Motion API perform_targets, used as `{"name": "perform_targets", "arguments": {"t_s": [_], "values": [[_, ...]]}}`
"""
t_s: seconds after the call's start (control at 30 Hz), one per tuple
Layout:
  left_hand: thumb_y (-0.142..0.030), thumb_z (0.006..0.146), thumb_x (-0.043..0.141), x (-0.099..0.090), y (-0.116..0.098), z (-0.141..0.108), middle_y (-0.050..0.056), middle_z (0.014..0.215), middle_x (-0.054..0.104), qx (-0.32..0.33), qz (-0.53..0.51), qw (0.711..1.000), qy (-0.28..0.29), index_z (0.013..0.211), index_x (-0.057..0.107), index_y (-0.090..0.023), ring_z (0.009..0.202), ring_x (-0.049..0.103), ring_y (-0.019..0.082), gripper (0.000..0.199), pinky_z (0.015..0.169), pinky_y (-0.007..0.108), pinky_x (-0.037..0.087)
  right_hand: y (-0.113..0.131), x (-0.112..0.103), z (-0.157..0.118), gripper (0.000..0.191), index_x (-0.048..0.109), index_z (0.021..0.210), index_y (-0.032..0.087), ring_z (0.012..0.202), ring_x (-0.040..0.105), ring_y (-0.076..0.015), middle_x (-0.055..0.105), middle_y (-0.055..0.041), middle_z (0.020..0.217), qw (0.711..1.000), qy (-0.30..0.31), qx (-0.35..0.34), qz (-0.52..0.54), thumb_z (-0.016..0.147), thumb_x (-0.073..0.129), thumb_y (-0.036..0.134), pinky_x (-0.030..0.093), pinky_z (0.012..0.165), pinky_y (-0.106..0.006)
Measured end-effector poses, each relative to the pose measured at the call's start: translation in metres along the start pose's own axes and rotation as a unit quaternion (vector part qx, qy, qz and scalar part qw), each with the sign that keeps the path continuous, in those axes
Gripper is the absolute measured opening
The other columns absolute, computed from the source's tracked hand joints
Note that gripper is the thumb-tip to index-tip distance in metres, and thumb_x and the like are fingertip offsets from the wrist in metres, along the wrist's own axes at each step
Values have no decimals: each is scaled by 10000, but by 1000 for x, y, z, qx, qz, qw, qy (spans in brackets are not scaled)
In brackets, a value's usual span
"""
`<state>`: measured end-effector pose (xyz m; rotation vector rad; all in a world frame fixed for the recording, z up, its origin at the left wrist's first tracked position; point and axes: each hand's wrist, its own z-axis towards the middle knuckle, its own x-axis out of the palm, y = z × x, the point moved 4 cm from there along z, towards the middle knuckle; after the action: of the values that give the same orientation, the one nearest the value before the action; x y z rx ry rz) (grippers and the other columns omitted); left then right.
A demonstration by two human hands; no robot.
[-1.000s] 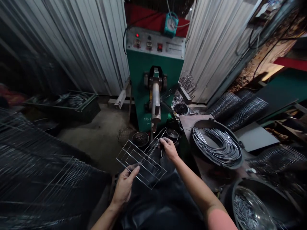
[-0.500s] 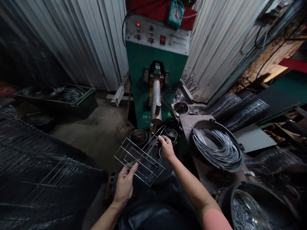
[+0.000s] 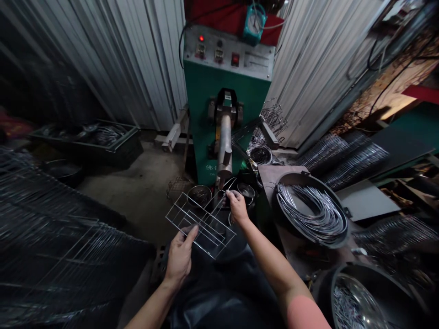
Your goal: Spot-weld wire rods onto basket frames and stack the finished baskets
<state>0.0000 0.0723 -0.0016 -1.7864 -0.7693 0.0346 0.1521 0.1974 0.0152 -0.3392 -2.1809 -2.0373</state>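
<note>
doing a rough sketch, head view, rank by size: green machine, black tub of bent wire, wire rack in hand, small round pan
1. The green machine
2. The black tub of bent wire and the wire rack look about alike; the rack is nearer, so unranked
3. The small round pan

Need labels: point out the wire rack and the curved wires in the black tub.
wire rack [image 3: 206,208], head view, on its upper long bar
curved wires [image 3: 313,211], head view, on the middle of the bundle
</note>
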Motion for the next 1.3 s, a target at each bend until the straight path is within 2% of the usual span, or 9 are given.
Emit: {"name": "perform_targets", "arguments": {"t_s": [0.17,0.27,0.37,0.47,0.63,0.8,0.9,1.07,1.3], "values": [[-416,544,776,0,-5,-1,31,741,677,4,3,1000,4,761,656,-139,785,625,179,372,760,301,468,-3,-1,0,278,521,615,177,455,444,-89,496,42,523,1000,1,17,-8,683,598,435,395,454,-221],[-406,559,769,0,-7,-2,27,723,674,9,8,1000,17,751,650,-138,782,628,182,351,759,301,469,6,-11,4,263,547,654,181,515,481,-118,516,26,559,991,8,-26,-128,735,553,430,430,516,-250],[-411,556,769,-1,-6,-2,20,698,669,-3,16,1000,23,731,639,-140,736,623,171,348,718,290,469,29,-24,14,166,611,780,186,729,546,-154,583,-19,749,936,2,-180,-302,787,544,338,459,706,-283],[-412,545,775,-1,-6,-1,10,682,664,-6,15,1000,19,728,636,-143,696,611,152,353,688,269,461,43,-29,29,125,646,880,204,893,539,-168,563,-55,938,863,80,-277,-415,807,556,252,441,818,-294],[-423,520,781,0,-11,1,3,649,657,5,28,1000,4,719,646,-143,678,604,145,369,699,265,456,51,-25,45,130,654,917,208,890,545,-151,557,-53,966,779,224,-306,-499,851,547,238,444,798,-266],[-418,552,764,0,-13,3,10,673,664,6,30,999,16,731,645,-145,682,607,150,347,708,278,458,57,-22,46,129,647,911,192,848,549,-155,595,-48,888,738,273,-300,-540,862,548,259,438,765,-257],[-419,550,767,-1,-13,4,8,672,661,-1,28,1000,14,738,641,-147,672,605,149,353,696,276,460,61,-23,45,128,646,913,195,837,549,-153,599,-46,879,728,281,-297,-551,858,556,269,435,752,-251],[-423,563,762,-1,-12,5,9,669,656,4,26,999,24,732,636,-144,666,603,148,349,688,274,459,66,-25,41,128,635,928,186,840,556,-149,598,-45,892,745,293,-289,-525,836,591,264,437,749,-246],[-445,553,759,-1,-15,6,12,682,653,-2,44,999,18,740,635,-137,660,584,139,381,680,268,452,62,-23,42,101,640,870,194,862,529,-164,626,-45,890,745,259,-315,-527,827,606,279,417,767,-271]]}}
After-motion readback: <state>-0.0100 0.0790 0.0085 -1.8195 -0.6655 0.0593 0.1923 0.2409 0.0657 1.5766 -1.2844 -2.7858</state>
